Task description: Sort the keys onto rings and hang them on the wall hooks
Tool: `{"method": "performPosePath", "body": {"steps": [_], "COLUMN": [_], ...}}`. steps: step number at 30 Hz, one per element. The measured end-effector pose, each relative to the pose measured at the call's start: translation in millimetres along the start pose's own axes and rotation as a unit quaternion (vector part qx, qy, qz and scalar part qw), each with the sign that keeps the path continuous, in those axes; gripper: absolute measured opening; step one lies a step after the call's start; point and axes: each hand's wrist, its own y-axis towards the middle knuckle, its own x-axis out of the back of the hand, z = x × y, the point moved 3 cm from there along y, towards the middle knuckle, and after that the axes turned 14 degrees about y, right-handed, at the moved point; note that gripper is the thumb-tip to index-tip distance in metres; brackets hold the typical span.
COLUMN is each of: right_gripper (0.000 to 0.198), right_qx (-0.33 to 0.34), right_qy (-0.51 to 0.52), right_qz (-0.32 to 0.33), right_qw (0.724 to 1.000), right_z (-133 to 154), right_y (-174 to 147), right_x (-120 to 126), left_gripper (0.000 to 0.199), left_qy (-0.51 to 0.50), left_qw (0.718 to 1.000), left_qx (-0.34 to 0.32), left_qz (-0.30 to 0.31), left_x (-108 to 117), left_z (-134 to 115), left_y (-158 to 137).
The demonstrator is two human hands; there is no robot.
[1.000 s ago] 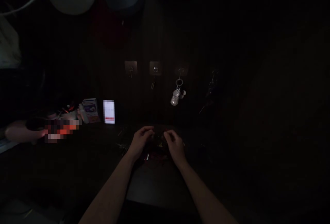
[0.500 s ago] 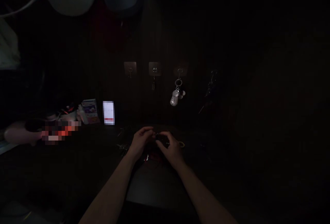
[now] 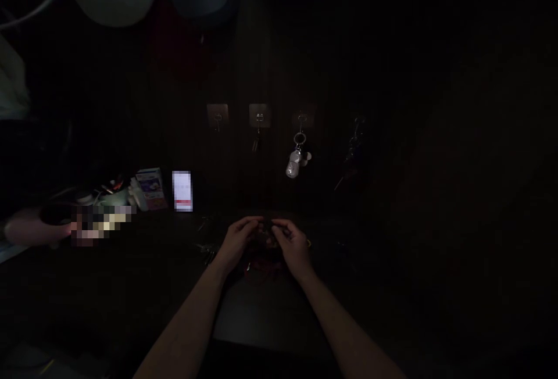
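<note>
Our left hand (image 3: pixel 238 240) and right hand (image 3: pixel 293 245) meet, fingers curled around a small dark object (image 3: pixel 265 235) above the dark surface (image 3: pixel 265 315). We cannot tell its nature or how firmly it is gripped. The handling looks unfinished, with the silver keychain (image 3: pixel 296 161) hanging on its wall hook.

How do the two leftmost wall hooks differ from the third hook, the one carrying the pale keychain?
The third hook carries a ring with a pale, rounded keychain hanging below it; the leftmost hook looks bare, and the second hook holds only something small and dark. The two left plates show lighter than the third's. All three sit in one row on the dark wall.
</note>
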Motion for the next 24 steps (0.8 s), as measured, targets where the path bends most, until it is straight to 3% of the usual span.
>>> {"method": "performPosePath", "body": {"steps": [7,16,20,24], "right_gripper": [0.03,0.027,0.024,0.025], "right_qx": [0.008,-0.002,0.009,-0.005], "right_qy": [-0.004,0.013,0.019,0.027], "right_qz": [-0.007,-0.006,0.001,0.01], "right_qw": [1.0,1.0,1.0,1.0], "right_z": [6.2,4.2,2.3,-2.9], "right_y": [-1.7,-2.7,-0.6,1.4], "right_x": [-1.8,-2.3,-2.2,-2.0], "left_gripper": [0.03,0.027,0.025,0.025], "left_qy": [0.112,0.12,0.157,0.203], "left_qw": [0.993,0.989,0.977,0.966], "left_qx": [-0.041,-0.041,-0.087,-0.122], "left_qz": [-0.024,-0.076,-0.114,-0.104], "left_x": [0.0,1.3,2.2,-0.9], "left_z": [-3.9,-10.2,-22.9,-41.9], "left_y": [-1.3,-3.7,-2.8,4.1]}}
